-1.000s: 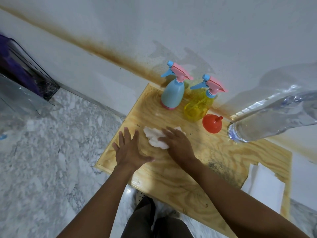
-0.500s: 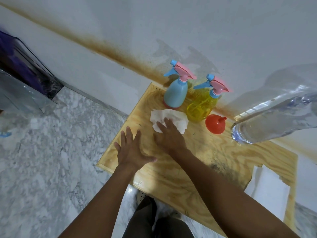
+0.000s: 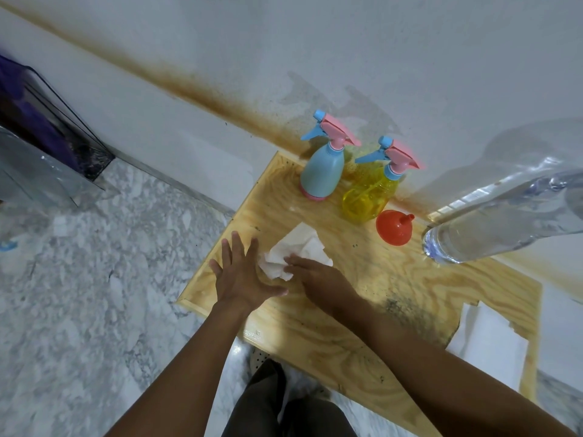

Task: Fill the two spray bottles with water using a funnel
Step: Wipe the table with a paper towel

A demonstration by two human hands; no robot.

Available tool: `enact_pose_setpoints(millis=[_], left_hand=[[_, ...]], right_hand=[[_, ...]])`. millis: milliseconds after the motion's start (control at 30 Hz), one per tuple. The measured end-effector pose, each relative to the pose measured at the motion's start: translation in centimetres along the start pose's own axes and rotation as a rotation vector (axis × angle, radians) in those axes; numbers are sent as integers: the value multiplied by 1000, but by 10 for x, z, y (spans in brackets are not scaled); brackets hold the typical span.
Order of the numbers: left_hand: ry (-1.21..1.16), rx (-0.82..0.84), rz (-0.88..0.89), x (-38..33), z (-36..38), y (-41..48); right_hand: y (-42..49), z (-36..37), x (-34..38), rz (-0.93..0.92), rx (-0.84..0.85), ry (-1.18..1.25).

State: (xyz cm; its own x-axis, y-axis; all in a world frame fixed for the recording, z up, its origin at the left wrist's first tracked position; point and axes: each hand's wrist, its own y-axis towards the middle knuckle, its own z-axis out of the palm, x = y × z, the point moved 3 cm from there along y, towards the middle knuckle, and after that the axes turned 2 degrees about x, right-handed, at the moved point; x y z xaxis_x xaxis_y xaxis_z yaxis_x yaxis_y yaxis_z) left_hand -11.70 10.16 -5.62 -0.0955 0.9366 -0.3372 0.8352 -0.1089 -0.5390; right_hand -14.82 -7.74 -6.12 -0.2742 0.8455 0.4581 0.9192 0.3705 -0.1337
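A blue spray bottle (image 3: 321,170) and a yellow spray bottle (image 3: 367,197) stand side by side at the back of a wooden board (image 3: 347,326), both with pink and blue trigger heads on. An orange funnel (image 3: 394,227) lies on the board just right of the yellow bottle. A large clear water bottle (image 3: 504,212) rises at the right, very close to the camera. My right hand (image 3: 315,274) presses a crumpled white paper towel (image 3: 296,250) flat on the board. My left hand (image 3: 241,275) rests flat beside it, fingers spread.
The board sits against a white wall with a brown stain. A white sheet of paper (image 3: 487,345) lies at the board's right end. Marble floor (image 3: 94,294) lies to the left, with a clear plastic container (image 3: 38,171) at the far left. My legs show below the board.
My right hand pushed the towel toward the bottles, then pulled it back near my left hand. The left hand stayed flat in place.
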Motion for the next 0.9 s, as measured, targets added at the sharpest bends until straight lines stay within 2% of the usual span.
enact_pose_setpoints(millis=[67,133,200,233,300,500,633,700,800,900], left_hand=[[2,10,1,0,-1,0],[-4,18,1,-1,-1,0],[-11,18,0,-1,-2,-1],[-12,19,-1,-1,-2,-1],[-14,22,-6,0,-1,0],[-4,10,-7,0,0,1],[13,-6,-18,-1,1,3],[20,-2,-16,0,1,2],[3,13,-11,1,1,2],[2,6,-10,0,1,3]], right_hand=[[6,-12,-9,127,-104,-2],[22,-27,-23,348,-244,54],[42,-32,-32,546,-248,211],[52,-29,-29,567,-193,249],[67,-21,-15,500,-83,211],[52,-2,21,232,99,70],[7,7,18,-55,152,-13],[-6,-1,10,-7,124,1],[-6,-22,-6,269,-55,15],[4,-21,-6,411,3,58]])
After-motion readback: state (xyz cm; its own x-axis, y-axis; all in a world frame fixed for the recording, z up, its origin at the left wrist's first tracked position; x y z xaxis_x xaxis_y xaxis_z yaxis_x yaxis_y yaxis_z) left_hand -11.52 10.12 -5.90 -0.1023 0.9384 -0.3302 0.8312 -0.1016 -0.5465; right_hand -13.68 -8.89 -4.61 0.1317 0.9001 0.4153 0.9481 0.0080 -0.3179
